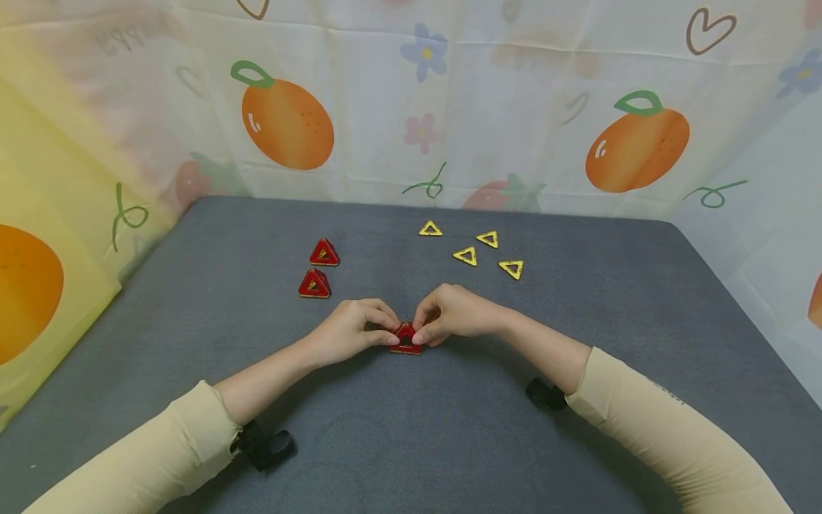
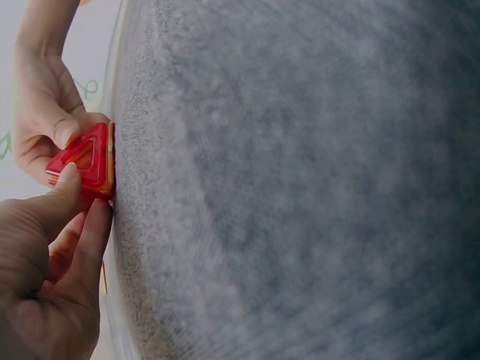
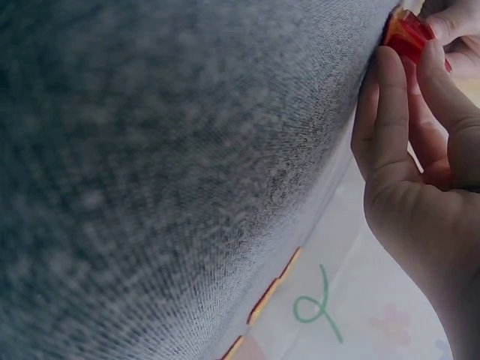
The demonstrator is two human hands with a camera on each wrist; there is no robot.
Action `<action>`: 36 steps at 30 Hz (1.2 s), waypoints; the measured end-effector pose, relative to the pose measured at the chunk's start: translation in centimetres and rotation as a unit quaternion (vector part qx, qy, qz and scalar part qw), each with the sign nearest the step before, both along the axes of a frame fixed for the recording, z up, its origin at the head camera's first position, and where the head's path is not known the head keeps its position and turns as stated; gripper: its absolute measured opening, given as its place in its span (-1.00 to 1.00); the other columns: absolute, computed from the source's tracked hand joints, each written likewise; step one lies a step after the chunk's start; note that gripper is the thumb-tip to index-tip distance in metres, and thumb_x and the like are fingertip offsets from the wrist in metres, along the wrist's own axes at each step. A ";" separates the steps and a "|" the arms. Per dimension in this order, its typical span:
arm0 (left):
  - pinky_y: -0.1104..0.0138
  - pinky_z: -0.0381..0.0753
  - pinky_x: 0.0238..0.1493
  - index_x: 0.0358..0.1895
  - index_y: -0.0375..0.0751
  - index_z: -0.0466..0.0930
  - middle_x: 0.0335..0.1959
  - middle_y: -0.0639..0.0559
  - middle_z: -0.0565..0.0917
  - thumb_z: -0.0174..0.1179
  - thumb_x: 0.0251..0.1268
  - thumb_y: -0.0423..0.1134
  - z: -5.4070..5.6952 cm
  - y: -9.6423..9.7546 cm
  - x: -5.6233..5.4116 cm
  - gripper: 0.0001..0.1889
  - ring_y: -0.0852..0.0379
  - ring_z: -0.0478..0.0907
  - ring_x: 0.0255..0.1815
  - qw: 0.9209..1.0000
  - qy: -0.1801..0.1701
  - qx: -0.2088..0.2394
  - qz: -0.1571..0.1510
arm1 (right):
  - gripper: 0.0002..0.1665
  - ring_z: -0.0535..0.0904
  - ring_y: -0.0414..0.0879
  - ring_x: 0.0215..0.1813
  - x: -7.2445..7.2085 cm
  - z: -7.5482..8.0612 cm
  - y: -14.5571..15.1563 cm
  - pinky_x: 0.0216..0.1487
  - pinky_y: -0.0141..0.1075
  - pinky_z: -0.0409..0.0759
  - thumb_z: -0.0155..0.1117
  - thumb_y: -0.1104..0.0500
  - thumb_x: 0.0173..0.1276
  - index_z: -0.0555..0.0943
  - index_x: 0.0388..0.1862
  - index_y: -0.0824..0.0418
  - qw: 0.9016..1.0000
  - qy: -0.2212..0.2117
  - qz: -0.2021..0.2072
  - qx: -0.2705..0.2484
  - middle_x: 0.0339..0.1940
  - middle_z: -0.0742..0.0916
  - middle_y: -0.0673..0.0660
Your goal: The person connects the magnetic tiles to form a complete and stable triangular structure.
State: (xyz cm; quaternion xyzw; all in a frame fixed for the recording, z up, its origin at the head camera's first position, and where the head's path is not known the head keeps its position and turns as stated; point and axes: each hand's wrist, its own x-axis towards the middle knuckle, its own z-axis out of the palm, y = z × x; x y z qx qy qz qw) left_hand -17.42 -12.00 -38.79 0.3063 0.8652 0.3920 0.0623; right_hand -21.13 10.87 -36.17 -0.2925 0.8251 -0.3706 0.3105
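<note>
A small red pyramid of triangular tiles (image 1: 407,349), yellow along its bottom edge, stands on the grey table between both hands. My left hand (image 1: 349,332) pinches its left side, the thumb over the near red face in the left wrist view. From the other side my right hand (image 1: 459,313) grips the same pyramid, thumb in front and fingers behind. The right wrist view catches the pyramid (image 3: 409,36) at its upper right corner, partly covered by fingertips. Its far side is hidden behind the hands.
Two finished-looking red pyramids, one (image 1: 324,253) behind the other (image 1: 315,284), stand at the back left. Several flat yellow triangle tiles, among them one near tile (image 1: 511,269), lie at the back right. A printed curtain (image 1: 379,107) hangs behind the table.
</note>
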 end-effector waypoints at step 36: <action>0.45 0.60 -0.03 -0.15 -0.05 0.77 -0.10 0.06 0.75 0.38 0.22 -0.13 3.3 -10.9 -1.6 -0.82 0.30 0.62 -0.10 0.991 -0.118 -0.011 0.055 | -0.84 0.78 -0.10 -0.36 0.1 1.5 -10.1 -0.26 -0.27 0.75 0.48 0.13 0.22 0.77 -0.28 0.19 0.994 0.043 -0.086 -0.050 -0.34 0.83 0.10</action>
